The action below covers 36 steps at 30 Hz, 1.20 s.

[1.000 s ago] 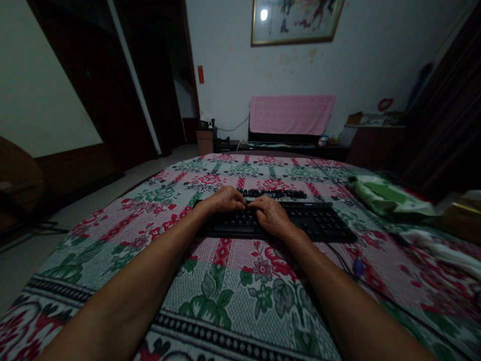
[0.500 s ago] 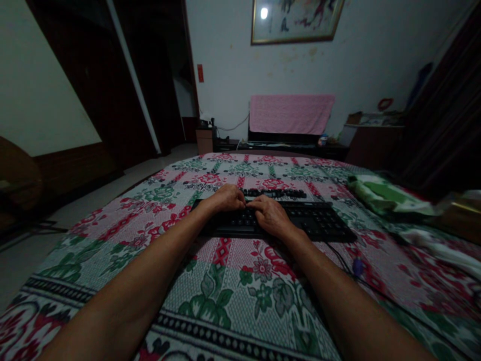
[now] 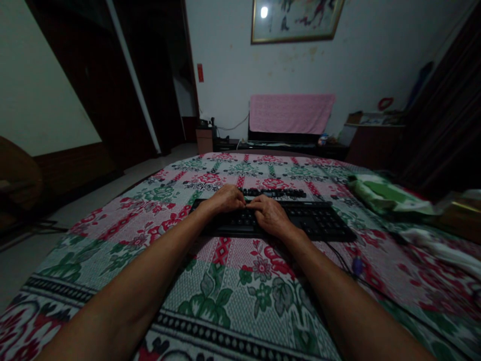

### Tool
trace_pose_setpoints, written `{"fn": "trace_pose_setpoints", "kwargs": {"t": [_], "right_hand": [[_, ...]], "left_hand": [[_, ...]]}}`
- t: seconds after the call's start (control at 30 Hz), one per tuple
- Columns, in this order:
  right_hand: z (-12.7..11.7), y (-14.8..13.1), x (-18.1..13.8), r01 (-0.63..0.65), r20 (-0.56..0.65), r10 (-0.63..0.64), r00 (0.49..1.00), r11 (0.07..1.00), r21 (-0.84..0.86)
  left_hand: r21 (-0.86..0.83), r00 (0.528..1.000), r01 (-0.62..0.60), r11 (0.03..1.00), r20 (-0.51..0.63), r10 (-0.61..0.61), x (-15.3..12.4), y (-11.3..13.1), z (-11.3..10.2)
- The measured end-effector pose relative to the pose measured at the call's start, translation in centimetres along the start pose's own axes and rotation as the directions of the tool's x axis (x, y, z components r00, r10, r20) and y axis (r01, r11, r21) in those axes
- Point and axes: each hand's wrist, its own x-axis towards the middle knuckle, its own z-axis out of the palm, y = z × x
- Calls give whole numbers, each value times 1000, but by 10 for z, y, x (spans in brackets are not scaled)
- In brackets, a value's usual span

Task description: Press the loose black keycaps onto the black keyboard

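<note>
- Left hand (image 3: 225, 199) and right hand (image 3: 271, 215): palm-down, fingers bent onto the keys, clasping nothing, tips nearly meeting.
- Under them: black rectangular plastic computer keyboard (image 3: 319, 220), flat mid-bed on the red-green floral woven bedspread (image 3: 225, 296).
- Soft base probably gives, so light, straight-down presses look best.
- Keys dark, legends unreadable; thin dark cable (image 3: 340, 258) trails right.

- The head camera looks forward and down from the wearer's eye line, out over the bedspread (image 3: 225, 281).
- It sits close to the keyboard (image 3: 315, 220) at centre, facing the far wall (image 3: 225, 60).
</note>
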Motion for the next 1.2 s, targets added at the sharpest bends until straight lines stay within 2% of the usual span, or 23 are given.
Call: {"fn": "trace_pose_setpoints", "kwargs": {"t": [0.23,0.37,0.63,0.73,0.9,1.1,1.2], "right_hand": [[0,-1,0,-9,19,10,1000,1000,-18],[-1,-3,-1,6,11,-6,1000,999,-38],[-9,1,3,-28,16,27,1000,996,84],[-12,3,3,-64,10,63,998,992,106],[-15,3,3,-32,43,30,999,998,63],[-23,2,-6,89,92,-99,991,990,109],[-29,8,-15,67,71,-77,994,989,134]], "left_hand": [[-22,999,53,998,7,-53,-2,3,2],[-5,999,33,999,-15,-33,-3,4,5],[-301,991,134,944,36,-129,-3,-11,5],[-254,989,117,960,-54,-135,-3,-10,3],[-43,970,146,988,-192,-151,-7,-2,6],[0,964,239,971,-120,-237,-16,7,11],[4,956,275,962,-107,-273,-19,13,11]]}}
